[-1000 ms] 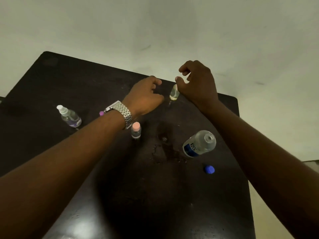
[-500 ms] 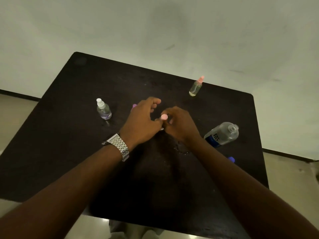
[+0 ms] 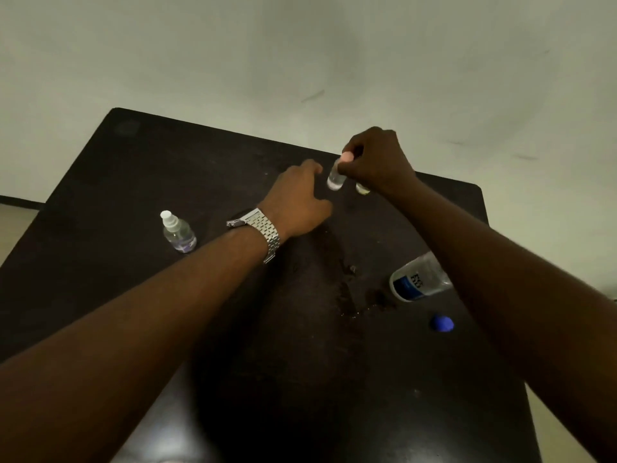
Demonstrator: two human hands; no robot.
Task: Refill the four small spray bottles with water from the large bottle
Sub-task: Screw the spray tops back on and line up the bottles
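Right hand: my right hand (image 3: 377,162) is curled round the top of the pink-capped bottle (image 3: 335,178), fingertips pinching just under the cap, near the far edge of the surface (image 3: 133,182).
Pink-capped bottle: upright. I cannot tell whether its base touches the surface.
Left hand: my left hand (image 3: 297,202) holds nothing, its fingers loose and apart and their tips just beside that bottle. There is a metal watch (image 3: 263,228) on the wrist.
Yellowish bottle: (image 3: 362,189) just right of the held one, mostly hidden under my right wrist.
White-capped bottle: (image 3: 178,233) stands well apart, toward the left edge.
Large bottle: (image 3: 415,282) near the right edge, its neck hidden behind my right forearm.
Blue cap: (image 3: 441,323) lies on the surface just nearer me than the large bottle.
Wet patch: (image 3: 347,295) mid-surface, beside the large bottle.
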